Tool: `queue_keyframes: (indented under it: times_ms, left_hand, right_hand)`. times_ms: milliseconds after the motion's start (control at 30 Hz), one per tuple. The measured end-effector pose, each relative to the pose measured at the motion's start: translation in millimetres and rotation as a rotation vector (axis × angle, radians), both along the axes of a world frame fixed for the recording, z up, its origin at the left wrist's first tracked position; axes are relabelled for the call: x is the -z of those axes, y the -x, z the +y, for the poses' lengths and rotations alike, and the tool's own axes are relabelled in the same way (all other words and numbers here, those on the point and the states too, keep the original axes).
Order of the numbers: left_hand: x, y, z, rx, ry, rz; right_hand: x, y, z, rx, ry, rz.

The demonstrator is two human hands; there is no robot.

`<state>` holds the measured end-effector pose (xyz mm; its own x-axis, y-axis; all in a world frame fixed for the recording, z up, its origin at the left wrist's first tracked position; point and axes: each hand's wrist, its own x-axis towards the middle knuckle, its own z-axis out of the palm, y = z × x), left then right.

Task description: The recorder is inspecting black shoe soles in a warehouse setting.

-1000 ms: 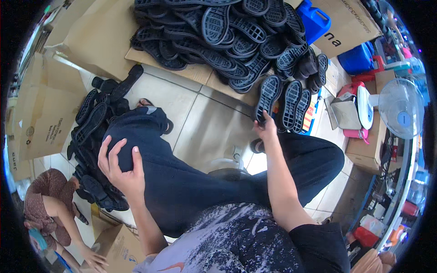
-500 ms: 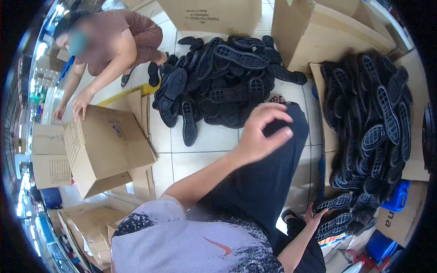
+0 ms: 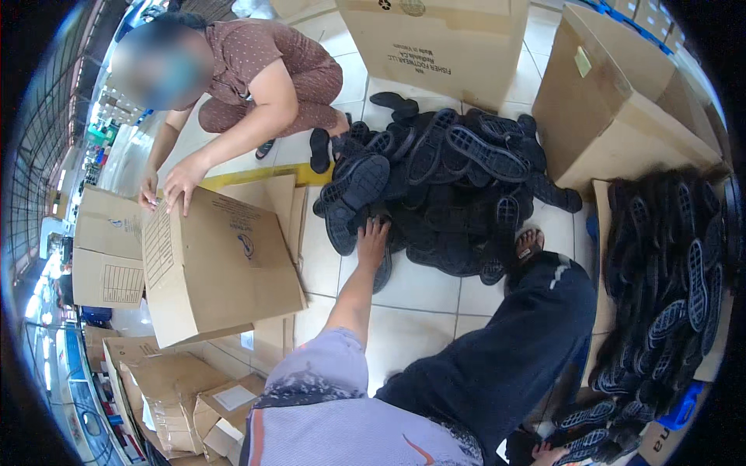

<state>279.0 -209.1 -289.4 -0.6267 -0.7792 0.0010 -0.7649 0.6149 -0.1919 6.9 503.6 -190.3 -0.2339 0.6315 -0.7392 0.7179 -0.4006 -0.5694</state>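
A heap of black shoe soles (image 3: pixel 443 210) lies on the tiled floor in front of me. My left hand (image 3: pixel 372 239) reaches down to its near left edge, fingers stretched out against the dark soles. One larger sole (image 3: pixel 355 194) leans just above those fingers. At the lower right, my right hand (image 3: pixel 549 453) is partly cut off by the picture's edge. Its fingers are closed on the end of a black shoe sole (image 3: pixel 587 444), beside a second stack of soles (image 3: pixel 660 287) laid on cardboard.
A co-worker (image 3: pixel 264 85) crouches at the left with hands on a carton (image 3: pixel 233 264). Tall cartons (image 3: pixel 443 46) (image 3: pixel 614 101) stand behind the heap. Opened cardboard (image 3: pixel 167 396) lies at lower left. A blue container (image 3: pixel 682 408) sits by the right stack. My leg (image 3: pixel 497 349) extends between the piles.
My left hand has gone from above my knee down and left to the heap's edge. My right hand stays by the soles at lower right. The view has shifted left.
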Motion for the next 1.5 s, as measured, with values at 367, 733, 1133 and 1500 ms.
queue_keyframes:
  times_ms: [367, 733, 1133, 1500]
  left_hand:
    - [-30, 51, -38, -0.152, -0.068, -0.148]
    - [-242, 58, 91, -0.372, -0.260, 0.606]
    - [-361, 146, 250, 0.009, -1.993, 1.648]
    - [-313, 163, 345, 1.160, -0.982, 0.878]
  right_hand:
    - [-54, -1, -49, -0.069, 0.167, 0.175]
    - [-62, 31, -37, -1.142, -0.188, -0.408]
    - [-136, 45, -157, -1.035, 0.603, 0.778]
    - [-202, 65, -184, -0.776, 0.854, 0.930]
